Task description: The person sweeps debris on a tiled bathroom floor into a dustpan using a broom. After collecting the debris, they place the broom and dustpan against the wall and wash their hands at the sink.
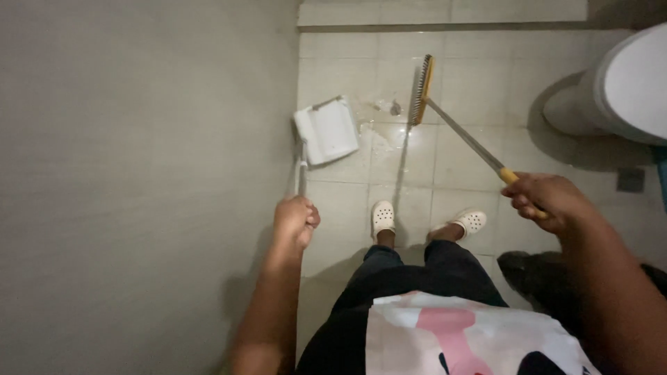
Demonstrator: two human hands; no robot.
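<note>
My left hand (294,221) is closed around the upright handle of a white long-handled dustpan (326,130), whose pan rests on the tiled floor next to the grey wall. My right hand (549,201) grips the yellow end of a broom handle (467,139). The handle slants down and to the left to the broom head (421,90), which has a yellow back and dark bristles. The broom head sits on the floor just right of the pan. A small heap of dirt (394,107) and a wet patch lie between the pan and the bristles.
A grey wall (139,187) fills the left half of the view. A white toilet (611,90) stands at the upper right, with a small floor drain (630,179) below it. My feet in white clogs (383,217) stand on the pale tiles.
</note>
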